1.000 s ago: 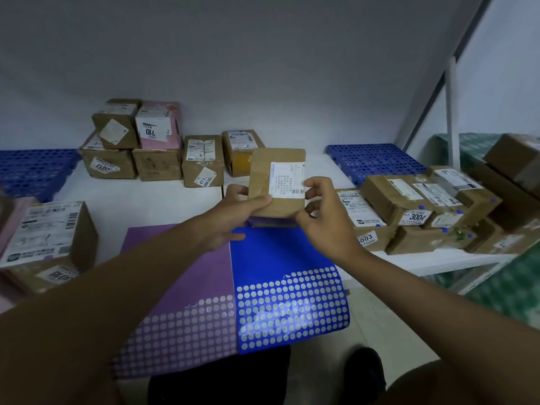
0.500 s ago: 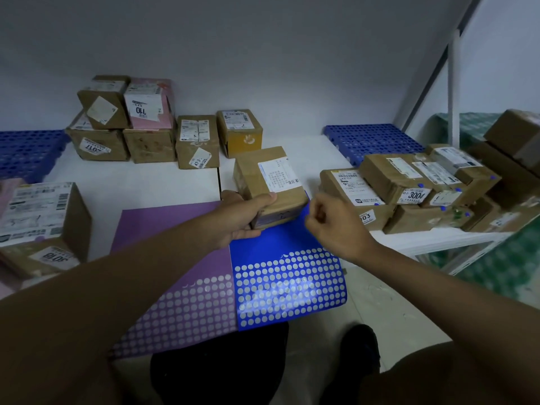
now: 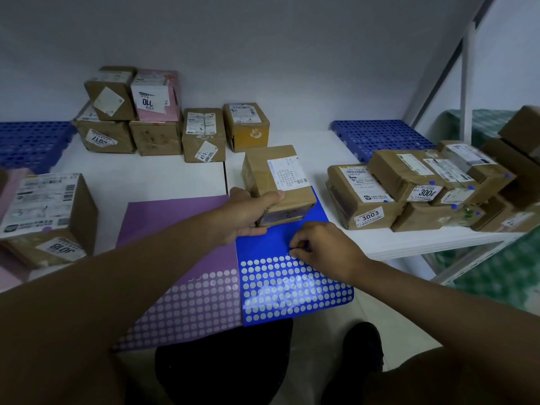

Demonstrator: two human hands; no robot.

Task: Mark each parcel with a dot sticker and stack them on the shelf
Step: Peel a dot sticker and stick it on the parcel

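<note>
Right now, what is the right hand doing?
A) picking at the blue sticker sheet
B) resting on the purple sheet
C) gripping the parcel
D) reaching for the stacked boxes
A: the right hand pinches at the top row of dots on the blue sticker sheet, while the left hand holds the parcel.

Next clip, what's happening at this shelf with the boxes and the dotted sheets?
A person is labelling parcels. The left hand grips a brown parcel by its near end, resting it at the top of the blue sticker sheet. The right hand pinches at the top row of that sheet, apparently picking a dot. A purple sticker sheet lies beside it. Parcels stacked at right already carry blue dots; whether the rear pile does cannot be told.
</note>
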